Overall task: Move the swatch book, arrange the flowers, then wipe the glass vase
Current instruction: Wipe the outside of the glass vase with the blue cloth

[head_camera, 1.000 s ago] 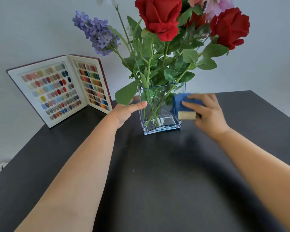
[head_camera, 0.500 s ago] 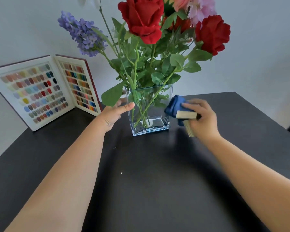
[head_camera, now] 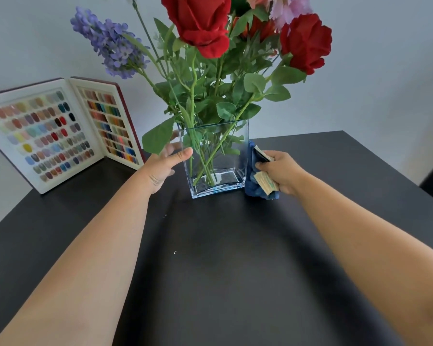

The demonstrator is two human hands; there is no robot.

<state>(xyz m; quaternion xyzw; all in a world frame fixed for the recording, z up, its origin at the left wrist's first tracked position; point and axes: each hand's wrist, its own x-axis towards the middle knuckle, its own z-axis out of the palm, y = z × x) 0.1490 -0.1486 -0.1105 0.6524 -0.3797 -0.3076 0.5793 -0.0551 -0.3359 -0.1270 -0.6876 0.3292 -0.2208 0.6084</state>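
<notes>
A square glass vase (head_camera: pixel 219 171) stands on the black table (head_camera: pixel 210 270) and holds flowers (head_camera: pixel 200 28): red roses, a purple spray, pink blooms and green stems. My left hand (head_camera: pixel 164 166) grips the vase's left wall, thumb on the front face. My right hand (head_camera: pixel 281 172) holds a blue cloth (head_camera: pixel 254 188) with a tan label against the vase's right wall, low down near the table. The swatch book (head_camera: pixel 58 131) stands open and upright at the table's back left, against the wall.
A pale wall runs behind the table. The table's right edge (head_camera: pixel 385 171) runs diagonally at the right, with a dark shape beyond it. A leaf (head_camera: pixel 158 138) hangs over my left hand.
My right hand has slid the blue cloth from the vase's front right face round to its right side and down towards the base. My left hand has kept its hold.
</notes>
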